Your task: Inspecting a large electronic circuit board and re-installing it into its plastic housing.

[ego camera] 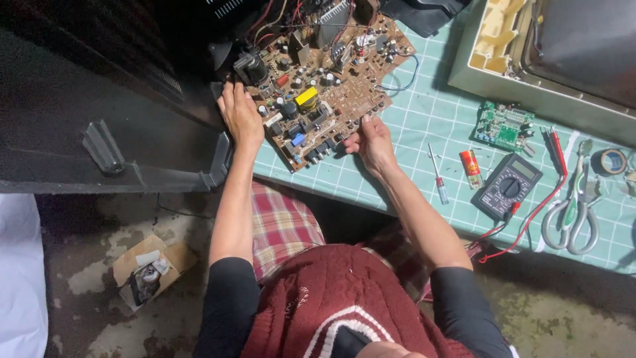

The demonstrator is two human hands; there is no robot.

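Two hands grip a brown board (324, 86) crowded with parts, lying on the green mat (424, 126) and partly over its near edge. Left hand (240, 116), at the board's 9 o'clock, is clasped on its edge beside the black casing (99, 119). Right hand (372, 140), at 5 o'clock, pinches the lower edge. Wires (278, 20) at 12 o'clock run from the board into the casing; a tug could likely strain or snap them. A blue wire (404, 81) loops at 3 o'clock and could snag. The overhanging corner might tip if either grip slackens. A screwdriver (437, 178) and meter (509, 185) lie well apart toward 4 o'clock.
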